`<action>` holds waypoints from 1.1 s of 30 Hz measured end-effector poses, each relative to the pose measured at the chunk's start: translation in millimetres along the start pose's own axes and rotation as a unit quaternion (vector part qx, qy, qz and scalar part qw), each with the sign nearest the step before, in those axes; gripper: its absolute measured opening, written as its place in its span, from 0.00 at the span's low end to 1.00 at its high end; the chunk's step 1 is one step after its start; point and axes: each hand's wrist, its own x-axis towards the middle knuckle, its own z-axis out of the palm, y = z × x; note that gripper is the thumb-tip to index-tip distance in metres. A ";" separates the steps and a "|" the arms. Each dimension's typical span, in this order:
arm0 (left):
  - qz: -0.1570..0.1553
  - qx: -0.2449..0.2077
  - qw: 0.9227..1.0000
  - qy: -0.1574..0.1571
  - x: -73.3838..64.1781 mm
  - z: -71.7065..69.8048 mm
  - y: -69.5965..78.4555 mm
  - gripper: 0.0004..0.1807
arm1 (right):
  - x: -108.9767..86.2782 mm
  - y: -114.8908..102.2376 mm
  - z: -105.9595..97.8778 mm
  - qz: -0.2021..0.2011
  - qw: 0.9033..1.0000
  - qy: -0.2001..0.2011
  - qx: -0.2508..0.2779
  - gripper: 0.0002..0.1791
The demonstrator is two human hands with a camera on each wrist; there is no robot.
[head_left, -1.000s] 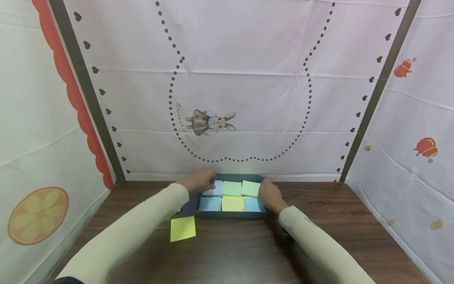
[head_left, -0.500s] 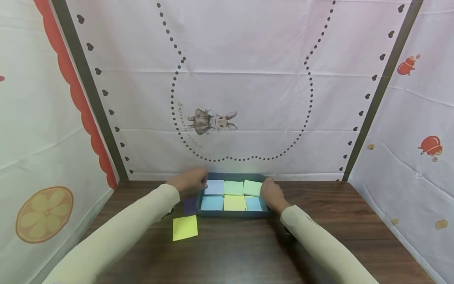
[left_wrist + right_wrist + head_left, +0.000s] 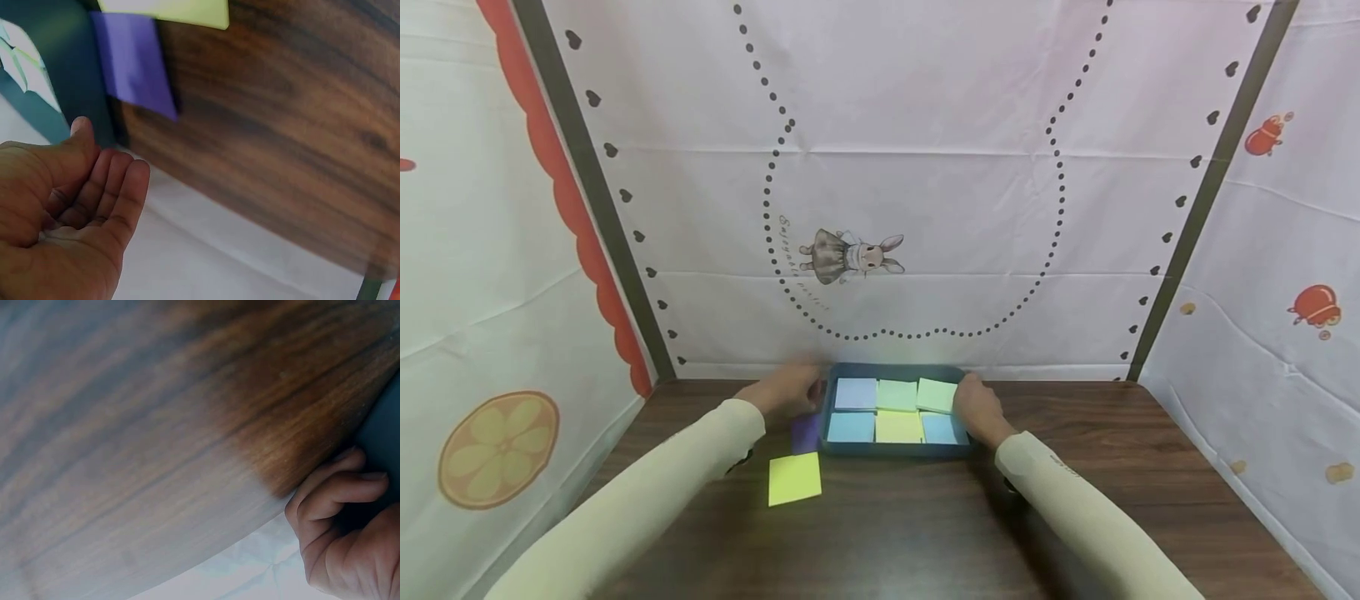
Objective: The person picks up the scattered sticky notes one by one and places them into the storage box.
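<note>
A dark teal tray stands at the back of the table, holding two rows of sticky note pads: a lilac pad and two pale green ones behind, blue and yellow ones in front. My right hand grips the tray's right side, fingers curled against its wall in the right wrist view. Just off the tray's left end is my left hand, slightly blurred. The left wrist view shows its palm with nothing in it, fingers loosely bent. A purple sticky note lies against the tray's left wall.
A yellow sticky note lies on the brown wooden table in front of the purple one. Directly behind the tray hangs a white printed cloth, and more cloth closes off both sides.
My left hand has moved left, from over the lilac pad at the tray's back left corner to outside the tray, uncovering the pad. The right hand stays at the tray's right side.
</note>
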 end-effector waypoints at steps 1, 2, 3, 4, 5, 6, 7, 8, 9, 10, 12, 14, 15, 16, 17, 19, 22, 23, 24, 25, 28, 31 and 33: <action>-0.008 -0.003 1.000 -0.006 -1.7 2.8 -0.5 0.21 | 0.3 1.1 0.8 0.000 1.000 0.000 0.002 0.19; -0.022 -0.011 1.000 -0.015 -2.5 6.0 -0.7 0.20 | -0.3 1.3 1.0 -0.001 1.000 -0.001 0.005 0.20; -0.036 -0.019 0.999 -0.025 -3.7 8.4 -0.5 0.18 | 0.6 2.0 2.1 0.000 1.000 -0.001 0.008 0.20; -0.049 -0.024 0.998 -0.036 -4.6 10.8 -0.3 0.17 | -1.2 0.9 0.8 0.003 1.000 -0.005 0.012 0.20; -0.063 -0.029 0.997 -0.047 -5.1 13.3 -0.1 0.16 | 1.9 3.2 3.3 0.002 1.000 -0.005 0.013 0.21; -0.075 -0.028 0.995 -0.056 -5.3 15.5 0.0 0.14 | 5.2 5.3 5.6 0.000 1.000 -0.005 0.009 0.21; -0.084 -0.031 0.994 -0.063 -5.2 17.5 -0.2 0.15 | 6.9 6.4 6.9 -0.001 1.000 -0.005 0.008 0.21; -0.094 -0.034 0.992 -0.070 -4.6 20.0 -0.8 0.15 | 8.8 7.4 7.8 -0.002 1.000 -0.007 0.006 0.20; -0.100 -0.034 0.992 -0.075 -4.0 21.8 -1.1 0.16 | 13.5 10.7 11.1 -0.006 1.000 -0.007 -0.001 0.20; -0.102 -0.032 0.991 -0.077 -3.0 23.9 -2.1 0.18 | 14.0 11.1 10.7 -0.007 1.000 -0.009 -0.003 0.20; -0.104 -0.030 0.991 -0.078 -1.3 27.3 -3.8 0.21 | 19.8 14.8 13.0 -0.008 1.000 -0.012 -0.010 0.20; -0.102 -0.029 0.991 -0.078 -0.1 29.5 -4.8 0.23 | 25.6 18.3 15.3 -0.010 1.000 -0.014 -0.015 0.21; -0.100 -0.029 0.992 -0.075 0.2 30.1 -5.0 0.24 | 27.6 19.2 15.7 -0.010 1.000 -0.014 -0.015 0.21; -0.096 -0.028 0.992 -0.071 0.5 31.0 -5.3 0.24 | 28.3 18.9 15.0 -0.006 1.000 -0.015 -0.012 0.21; -0.093 -0.028 0.993 -0.069 0.5 31.5 -5.5 0.24 | 30.7 20.2 15.9 -0.005 1.000 -0.014 -0.013 0.21; -0.089 -0.026 0.994 -0.063 0.5 32.4 -5.9 0.23 | 32.7 21.1 16.5 -0.006 1.000 -0.011 -0.015 0.21; -0.082 -0.022 0.995 -0.050 0.5 34.8 -7.6 0.22 | 33.5 21.7 18.1 -0.010 1.000 -0.005 -0.017 0.21; -0.079 -0.022 0.996 -0.046 0.7 35.3 -8.6 0.21 | 33.2 21.8 18.8 -0.012 1.000 -0.004 -0.018 0.22; -0.078 -0.023 0.996 -0.043 0.8 36.4 -9.3 0.21 | 32.0 21.3 18.9 -0.013 1.000 -0.004 -0.018 0.22; -0.080 -0.025 0.996 -0.040 1.2 37.2 -10.1 0.22 | 30.1 20.1 18.7 -0.014 1.000 -0.005 -0.017 0.22; -0.090 -0.033 0.995 -0.037 2.9 39.4 -11.9 0.26 | 26.2 17.4 18.3 -0.010 1.000 -0.007 -0.014 0.22; -0.104 -0.041 0.993 -0.035 5.6 39.9 -11.7 0.31 | 13.9 9.9 10.4 -0.005 1.000 -0.005 -0.010 0.21; -0.110 -0.043 0.993 -0.033 7.1 39.4 -11.0 0.33 | -1.6 0.5 0.1 0.001 1.000 -0.004 -0.008 0.20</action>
